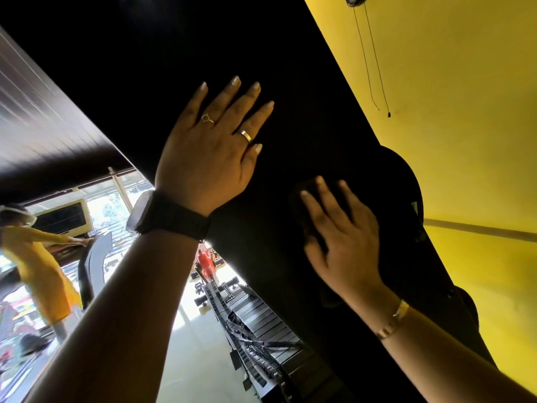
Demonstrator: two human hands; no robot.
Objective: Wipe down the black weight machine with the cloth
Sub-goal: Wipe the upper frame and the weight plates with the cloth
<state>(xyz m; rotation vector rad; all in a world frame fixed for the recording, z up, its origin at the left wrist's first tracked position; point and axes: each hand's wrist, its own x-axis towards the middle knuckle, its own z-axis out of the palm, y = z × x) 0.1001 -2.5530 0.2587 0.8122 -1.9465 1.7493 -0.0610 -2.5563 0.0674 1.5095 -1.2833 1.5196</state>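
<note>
Cloth (pixel 296 218) lies pressed under the flat right hand (pixel 345 242) on the black weight machine (pixel 203 39); left hand (pixel 206 158) rests spread alongside.

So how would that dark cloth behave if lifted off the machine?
Probably floppy: the cloth lies flat under the right hand against the black machine. Likely light, since flat pressure alone pins it. Texture is too dark to judge.

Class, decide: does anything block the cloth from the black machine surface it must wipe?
Nothing visible does. The right hand presses the cloth straight onto the black panel; the left hand lies flat beside, clear of it.
</note>
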